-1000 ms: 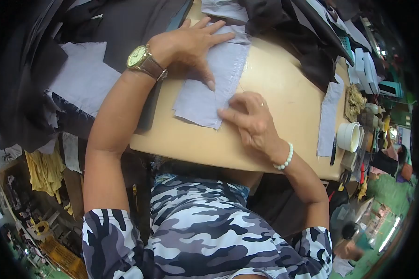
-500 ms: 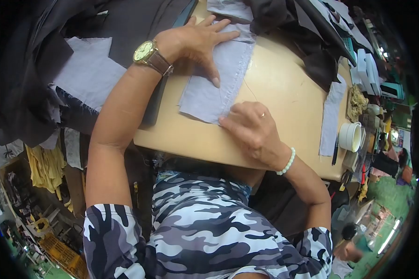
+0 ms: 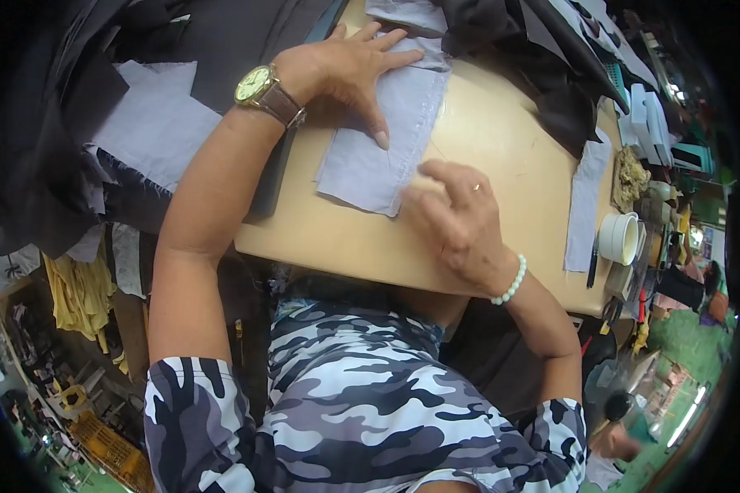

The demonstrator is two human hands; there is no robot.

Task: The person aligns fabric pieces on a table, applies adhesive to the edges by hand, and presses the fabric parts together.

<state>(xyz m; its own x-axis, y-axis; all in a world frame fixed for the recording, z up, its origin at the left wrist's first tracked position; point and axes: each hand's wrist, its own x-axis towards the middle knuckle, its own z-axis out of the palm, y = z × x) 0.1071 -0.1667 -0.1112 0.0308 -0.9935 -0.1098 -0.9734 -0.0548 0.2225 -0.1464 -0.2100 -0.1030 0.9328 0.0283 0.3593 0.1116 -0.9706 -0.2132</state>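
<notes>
A strip of pale lavender-grey fabric (image 3: 395, 103) with a frayed, stitched-looking right edge lies on the tan tabletop (image 3: 510, 181). My left hand (image 3: 358, 72), with a watch (image 3: 257, 86) at its wrist, presses flat on the strip's upper part, fingers spread. Just right of the strip's lower corner is my right hand (image 3: 460, 218), fingers curled in and partly smeared by motion. A thin dark thread shows faintly between the stitched edge and this hand. What its fingertips hold, if anything, cannot be made out.
Dark fabric (image 3: 214, 41) piles up on the left beneath another pale piece (image 3: 152, 123). More dark cloth (image 3: 543, 82) covers the back right. Along the right edge stand a narrow pale strip (image 3: 585, 205), a pen (image 3: 592, 269) and a white cup (image 3: 617, 238).
My right hand has moved slightly right, off the fabric's lower corner, and its fingers have lifted. My left hand and the fabric strip stay in place.
</notes>
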